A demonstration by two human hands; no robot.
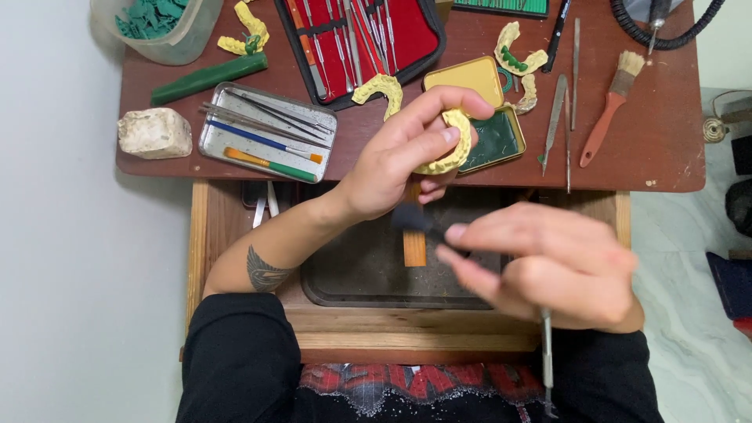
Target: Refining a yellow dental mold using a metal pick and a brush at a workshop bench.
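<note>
From the head camera, the left hand is pinching a yellow dental cast between thumb and fingers, holding it above the front edge of the bench, just in front of the open yellow tin. The right hand, blurred, is closing its fingers around a thin metal tool with a dark tip, hovering over the dark tray in the open wooden drawer. A metal tray of instruments is lying toward the bench's left side, a red instrument case is sitting at the back edge, and a brush is resting near the right edge.
</note>
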